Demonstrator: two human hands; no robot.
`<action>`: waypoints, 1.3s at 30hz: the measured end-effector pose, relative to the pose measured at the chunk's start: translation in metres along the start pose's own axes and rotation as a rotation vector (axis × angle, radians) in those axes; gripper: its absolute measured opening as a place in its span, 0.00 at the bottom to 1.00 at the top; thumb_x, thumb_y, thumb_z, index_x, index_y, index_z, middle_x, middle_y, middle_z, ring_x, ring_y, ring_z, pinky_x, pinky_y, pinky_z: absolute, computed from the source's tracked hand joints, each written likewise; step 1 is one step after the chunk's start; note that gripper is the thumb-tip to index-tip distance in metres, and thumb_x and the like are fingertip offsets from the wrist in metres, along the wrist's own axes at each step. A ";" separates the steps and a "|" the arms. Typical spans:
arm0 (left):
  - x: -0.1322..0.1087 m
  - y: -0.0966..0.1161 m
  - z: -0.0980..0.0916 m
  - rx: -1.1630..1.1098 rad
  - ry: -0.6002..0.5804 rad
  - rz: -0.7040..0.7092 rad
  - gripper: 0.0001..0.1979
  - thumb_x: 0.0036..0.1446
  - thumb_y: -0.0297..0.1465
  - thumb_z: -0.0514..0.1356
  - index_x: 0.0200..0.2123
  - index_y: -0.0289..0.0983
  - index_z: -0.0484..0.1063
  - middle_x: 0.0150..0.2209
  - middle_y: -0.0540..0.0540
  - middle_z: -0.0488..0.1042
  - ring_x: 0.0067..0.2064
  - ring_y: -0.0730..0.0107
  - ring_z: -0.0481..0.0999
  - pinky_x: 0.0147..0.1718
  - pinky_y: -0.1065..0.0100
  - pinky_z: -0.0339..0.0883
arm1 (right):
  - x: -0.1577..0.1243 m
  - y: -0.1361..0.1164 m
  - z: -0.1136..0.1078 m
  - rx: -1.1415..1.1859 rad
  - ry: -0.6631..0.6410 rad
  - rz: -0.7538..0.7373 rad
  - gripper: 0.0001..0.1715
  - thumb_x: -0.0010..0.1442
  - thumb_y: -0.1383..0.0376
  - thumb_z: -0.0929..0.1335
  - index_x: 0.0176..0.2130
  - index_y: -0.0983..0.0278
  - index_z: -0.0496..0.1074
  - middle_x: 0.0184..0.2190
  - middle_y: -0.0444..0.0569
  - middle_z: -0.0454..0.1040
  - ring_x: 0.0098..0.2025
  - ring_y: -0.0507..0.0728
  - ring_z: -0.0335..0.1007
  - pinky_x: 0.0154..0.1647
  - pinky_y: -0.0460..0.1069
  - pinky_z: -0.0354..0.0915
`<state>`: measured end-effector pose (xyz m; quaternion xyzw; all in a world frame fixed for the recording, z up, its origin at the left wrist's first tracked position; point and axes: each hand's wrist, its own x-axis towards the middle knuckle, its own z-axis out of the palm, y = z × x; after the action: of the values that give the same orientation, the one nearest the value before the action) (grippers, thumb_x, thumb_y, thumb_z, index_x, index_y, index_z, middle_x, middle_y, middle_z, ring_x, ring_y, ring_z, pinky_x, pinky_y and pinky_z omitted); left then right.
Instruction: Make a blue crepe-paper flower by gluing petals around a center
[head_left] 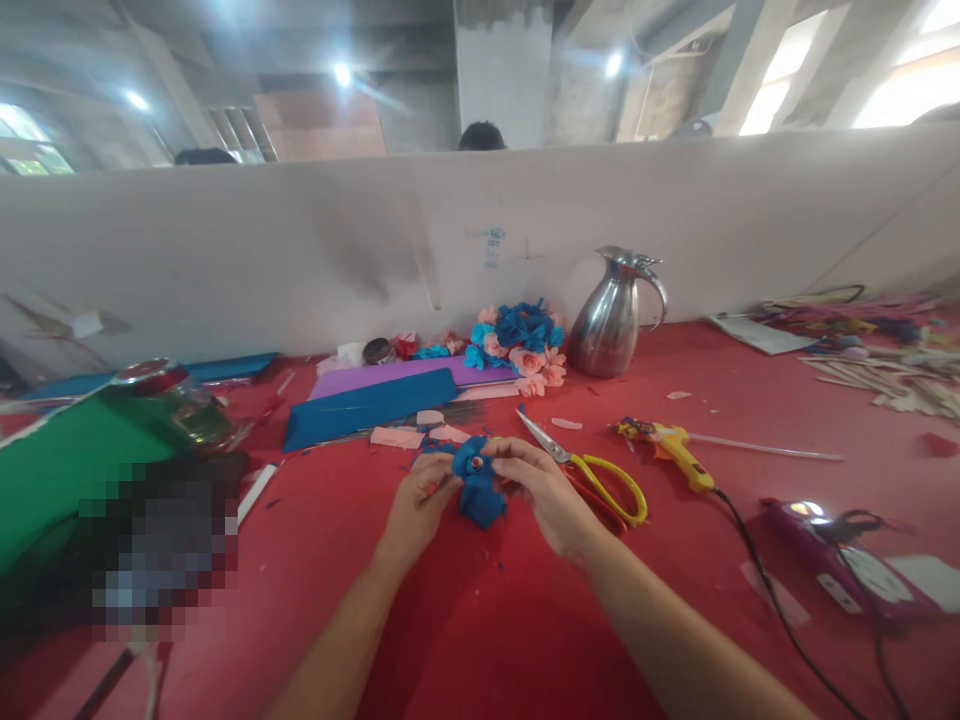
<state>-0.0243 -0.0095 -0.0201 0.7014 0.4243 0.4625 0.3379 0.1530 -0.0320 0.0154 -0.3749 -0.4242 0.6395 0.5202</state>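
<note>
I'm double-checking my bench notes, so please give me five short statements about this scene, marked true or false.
1. The left hand and right hand hold a blue piece. True.
2. The scissors have green handles. False: they are yellow and red.
3. The metal jug stands upright. True.
4. The glue gun is in the left hand. False: it lies on the table.
5. Pink and blue flowers sit left of the jug. True.

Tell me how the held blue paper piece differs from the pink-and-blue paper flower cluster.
The left hand and right hand hold the blue paper piece; the pink-and-blue paper flower cluster lies untouched farther back. The piece is smaller and mostly blue; the cluster mixes many pink and blue blooms. Both include dark blue paper.
</note>
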 end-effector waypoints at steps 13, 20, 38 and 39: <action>0.001 -0.004 0.000 0.013 -0.051 0.022 0.08 0.56 0.34 0.59 0.31 0.40 0.80 0.37 0.44 0.77 0.41 0.61 0.72 0.45 0.62 0.64 | 0.002 -0.001 0.002 -0.013 0.016 -0.017 0.12 0.42 0.61 0.75 0.28 0.64 0.76 0.26 0.45 0.75 0.29 0.52 0.67 0.35 0.48 0.61; 0.002 -0.003 -0.001 0.041 -0.056 0.035 0.08 0.55 0.33 0.59 0.32 0.40 0.80 0.36 0.44 0.77 0.41 0.62 0.72 0.44 0.63 0.64 | 0.005 0.002 -0.002 -0.064 0.027 -0.036 0.13 0.44 0.57 0.74 0.24 0.64 0.75 0.25 0.44 0.74 0.28 0.51 0.65 0.33 0.48 0.59; -0.002 -0.001 0.004 -0.165 0.081 -0.138 0.07 0.50 0.34 0.64 0.32 0.41 0.81 0.38 0.45 0.77 0.42 0.61 0.73 0.44 0.63 0.65 | -0.002 0.001 0.002 0.286 -0.039 0.219 0.12 0.44 0.64 0.70 0.32 0.63 0.71 0.29 0.44 0.74 0.27 0.49 0.65 0.26 0.44 0.56; -0.002 -0.001 0.005 -0.174 0.084 -0.143 0.07 0.50 0.34 0.64 0.31 0.40 0.81 0.37 0.45 0.77 0.41 0.61 0.72 0.43 0.64 0.65 | -0.002 0.003 0.003 0.233 -0.057 0.207 0.11 0.44 0.64 0.70 0.32 0.64 0.71 0.30 0.45 0.75 0.27 0.49 0.65 0.26 0.44 0.56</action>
<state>-0.0208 -0.0113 -0.0232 0.6172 0.4453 0.5012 0.4118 0.1497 -0.0349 0.0140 -0.3356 -0.3209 0.7448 0.4794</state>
